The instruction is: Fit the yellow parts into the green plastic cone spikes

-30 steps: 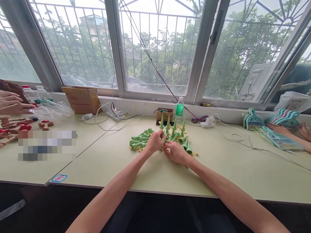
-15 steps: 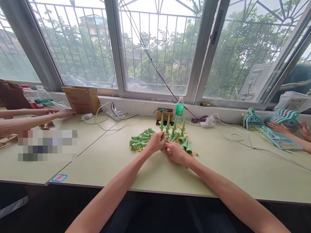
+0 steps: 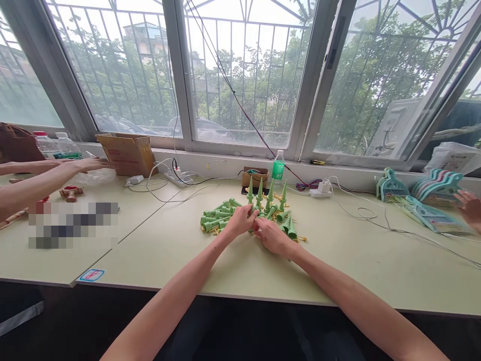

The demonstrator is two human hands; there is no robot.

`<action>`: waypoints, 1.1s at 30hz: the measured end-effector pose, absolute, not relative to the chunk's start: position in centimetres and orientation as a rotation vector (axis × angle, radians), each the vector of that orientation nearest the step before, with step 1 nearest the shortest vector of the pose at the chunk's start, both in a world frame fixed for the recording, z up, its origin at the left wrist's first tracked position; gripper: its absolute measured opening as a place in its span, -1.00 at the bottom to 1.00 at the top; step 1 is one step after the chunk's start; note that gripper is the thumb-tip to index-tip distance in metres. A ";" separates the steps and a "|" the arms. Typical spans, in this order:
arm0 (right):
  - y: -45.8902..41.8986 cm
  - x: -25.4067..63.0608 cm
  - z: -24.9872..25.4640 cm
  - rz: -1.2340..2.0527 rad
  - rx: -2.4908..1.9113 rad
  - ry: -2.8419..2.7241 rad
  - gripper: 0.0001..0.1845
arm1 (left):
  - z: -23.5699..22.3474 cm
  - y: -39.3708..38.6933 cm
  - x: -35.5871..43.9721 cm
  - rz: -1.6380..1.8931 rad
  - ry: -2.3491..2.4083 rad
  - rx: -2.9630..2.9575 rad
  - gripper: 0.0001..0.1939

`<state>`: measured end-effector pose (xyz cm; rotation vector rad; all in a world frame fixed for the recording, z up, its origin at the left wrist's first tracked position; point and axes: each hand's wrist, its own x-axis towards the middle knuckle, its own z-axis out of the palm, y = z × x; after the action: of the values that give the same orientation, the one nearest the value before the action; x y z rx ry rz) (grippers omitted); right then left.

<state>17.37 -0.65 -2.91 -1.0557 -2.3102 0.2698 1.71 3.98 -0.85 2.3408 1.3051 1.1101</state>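
Observation:
My left hand (image 3: 240,221) and my right hand (image 3: 273,236) meet in front of a heap of green plastic watering spikes (image 3: 217,222) with small yellow valves. The left fingers are closed around a green watering spike, mostly hidden behind the hand. Right fingertips pinch at the lower part of that same spike, where the detail is too small to make out. Several pointed spikes (image 3: 269,198) stand upright just behind my hands. More lie on their sides to the right, open ends (image 3: 292,232) toward me, near a yellow valve (image 3: 302,238).
A green-labelled bottle (image 3: 278,166) and a small cardboard box (image 3: 254,176) stand behind the spikes. White cables (image 3: 370,214) and power strips (image 3: 178,176) lie across the table (image 3: 150,263). Co-workers' arms (image 3: 48,180) reach in at left; another person's hand (image 3: 469,208) is at right, near turquoise plastic items (image 3: 438,185).
My hands stay nearly in place, with slight finger movement at the spike. At left, the co-worker's hands shift and clear plastic appears beneath. The right-hand person's hand pulls back from the turquoise items.

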 end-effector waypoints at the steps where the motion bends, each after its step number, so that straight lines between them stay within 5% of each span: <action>1: -0.6 17.3 -2.9 0.267 -1.056 -2.303 -0.83 | -0.8 4.0 1.7 1.109 1.308 2.333 -0.63; 33: -1.5 17.0 -1.4 0.217 -0.970 -2.064 -0.79 | 0.7 3.0 2.2 1.280 1.330 2.024 -0.66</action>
<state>17.04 -1.52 -1.39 -0.9705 -2.0640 0.2174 2.17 3.04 0.72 2.0240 1.3299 1.2804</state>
